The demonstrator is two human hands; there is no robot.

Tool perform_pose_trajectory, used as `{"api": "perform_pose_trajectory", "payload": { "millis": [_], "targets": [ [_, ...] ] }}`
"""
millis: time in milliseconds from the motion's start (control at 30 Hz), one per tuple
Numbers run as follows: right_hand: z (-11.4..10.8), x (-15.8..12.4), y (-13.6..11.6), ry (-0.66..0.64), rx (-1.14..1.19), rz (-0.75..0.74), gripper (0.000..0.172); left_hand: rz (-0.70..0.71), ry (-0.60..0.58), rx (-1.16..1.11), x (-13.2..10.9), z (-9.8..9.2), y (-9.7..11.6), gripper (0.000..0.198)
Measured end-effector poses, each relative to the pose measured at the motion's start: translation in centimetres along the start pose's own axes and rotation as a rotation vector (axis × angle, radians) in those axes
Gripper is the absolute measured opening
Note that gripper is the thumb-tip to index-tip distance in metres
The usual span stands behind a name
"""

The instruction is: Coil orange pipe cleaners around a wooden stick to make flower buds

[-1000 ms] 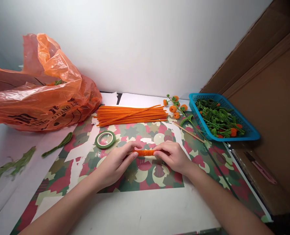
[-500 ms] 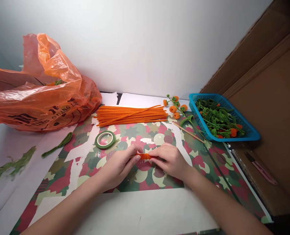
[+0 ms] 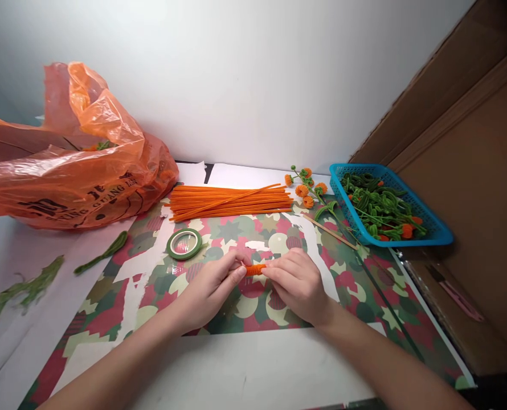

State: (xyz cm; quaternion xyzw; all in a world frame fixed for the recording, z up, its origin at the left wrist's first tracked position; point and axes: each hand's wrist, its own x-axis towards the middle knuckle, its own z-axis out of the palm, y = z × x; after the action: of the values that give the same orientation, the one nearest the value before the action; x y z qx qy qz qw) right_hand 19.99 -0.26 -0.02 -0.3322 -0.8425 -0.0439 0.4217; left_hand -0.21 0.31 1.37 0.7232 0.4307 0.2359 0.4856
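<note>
My left hand (image 3: 208, 287) and my right hand (image 3: 296, 282) meet over the patterned paper (image 3: 356, 285), fingertips pinched on the two ends of a short coiled orange pipe cleaner (image 3: 254, 269). Only a small piece of the coil shows between the fingers. A bundle of straight orange pipe cleaners (image 3: 232, 200) lies just beyond the hands. A roll of green tape (image 3: 184, 244) sits flat to the left of my left hand.
An orange plastic bag (image 3: 78, 165) fills the back left. A blue basket (image 3: 439, 232) of green and orange pieces stands at the right, with a flower stem (image 3: 307, 189) and a wooden stick (image 3: 330, 230) beside it. Green strands (image 3: 102, 253) lie left. Cardboard (image 3: 484, 171) walls the right.
My hands have closed in on each other, so the orange coil between them shows much shorter than a second ago. The view has shifted slightly.
</note>
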Motion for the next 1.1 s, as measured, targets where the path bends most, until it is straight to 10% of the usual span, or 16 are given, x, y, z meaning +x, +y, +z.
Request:
{"api": "perform_pose_trajectory", "payload": {
  "millis": [267,633,1100],
  "targets": [
    [0.4,0.1,-0.4,-0.060,-0.096,0.032,0.024,-0.001,0.006,0.026,0.0,0.2,0.0,0.021],
    [0.9,-0.2,-0.3,-0.274,-0.129,0.131,0.027,0.274,0.186,0.676,0.0,1.7,-1.4,0.012],
    [0.0,0.3,-0.3,-0.440,0.241,0.298,0.021,0.301,0.269,0.851,0.2,1.8,-1.0,0.017]
  ]
}}
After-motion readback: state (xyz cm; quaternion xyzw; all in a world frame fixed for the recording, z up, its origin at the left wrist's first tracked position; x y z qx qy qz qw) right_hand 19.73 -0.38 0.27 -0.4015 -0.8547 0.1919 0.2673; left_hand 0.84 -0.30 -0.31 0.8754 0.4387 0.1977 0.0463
